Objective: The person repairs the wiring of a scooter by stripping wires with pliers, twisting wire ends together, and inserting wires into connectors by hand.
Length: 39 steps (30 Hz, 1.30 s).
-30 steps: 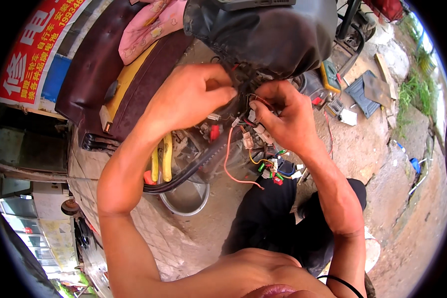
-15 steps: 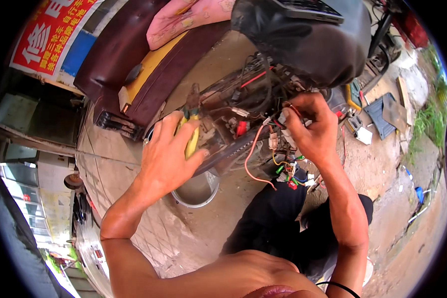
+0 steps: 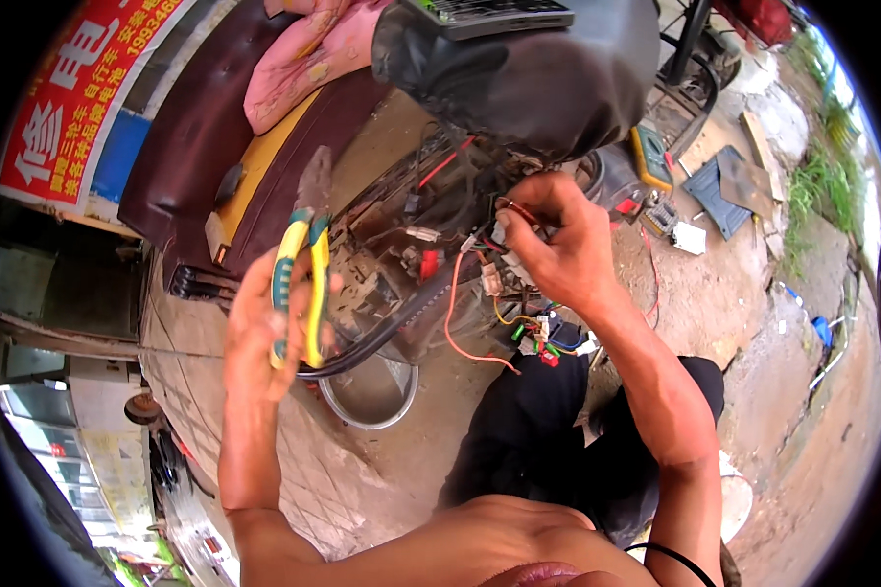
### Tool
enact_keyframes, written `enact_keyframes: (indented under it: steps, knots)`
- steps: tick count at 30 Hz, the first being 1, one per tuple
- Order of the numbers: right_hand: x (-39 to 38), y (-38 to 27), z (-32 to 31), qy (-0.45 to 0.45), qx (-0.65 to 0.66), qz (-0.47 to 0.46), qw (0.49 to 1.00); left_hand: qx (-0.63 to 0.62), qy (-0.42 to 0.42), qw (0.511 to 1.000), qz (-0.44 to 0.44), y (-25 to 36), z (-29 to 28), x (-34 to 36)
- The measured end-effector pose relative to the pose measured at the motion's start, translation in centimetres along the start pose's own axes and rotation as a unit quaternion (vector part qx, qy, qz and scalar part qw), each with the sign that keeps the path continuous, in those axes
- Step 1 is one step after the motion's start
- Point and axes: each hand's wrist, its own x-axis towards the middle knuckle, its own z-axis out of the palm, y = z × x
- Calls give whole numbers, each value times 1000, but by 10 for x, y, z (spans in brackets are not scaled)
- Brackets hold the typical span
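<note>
My left hand is closed around the handles of a pair of pliers. The handles are yellow and dark green and stand slightly apart, with the metal jaws pointing up and away. On the right, my right hand pinches a thin reddish-brown wire between thumb and forefinger, over an opened vehicle body full of cables. Below that hand hangs a cluster of small coloured connectors. A loose salmon-coloured wire droops beside it. Farther left in the wiring sits a red connector.
A black covered seat rises beyond the wiring, with a dark flat case on top. At left stands a maroon sofa. A metal basin is below the frame. A yellow-green multimeter and blue-grey tray lie at right.
My left hand has drawn back left and turned, bringing the pliers away from the wiring with their handles apart. The right hand keeps its pinch. The whole view has shifted somewhat.
</note>
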Motion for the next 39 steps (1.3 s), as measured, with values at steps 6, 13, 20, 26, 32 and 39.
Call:
enact_keyframes:
  steps: [6, 13, 20, 26, 32, 39]
  knots:
    - [-2, 0, -1, 7, 3, -8, 1000, 42, -55, 974, -218, -11, 31, -7]
    - [0, -1, -3, 7, -15, -6, 1000, 22, -125, 958, -256, -30, 44, -10]
    - [0, -1, -5, -8, 3, -19, 1000, -71, -186, 943, -265, -42, 50, -21]
    - [-1, -3, -5, -6, -3, -16, 1000, 331, -132, 921, -159, 16, 58, -3]
    - [-1, -1, -1, 17, 8, -4, 1000, 530, -182, 826, -54, 20, 54, 21]
    - [-2, -1, -1, 22, 24, -7, 999, 527, -168, 830, -79, 18, 62, 26]
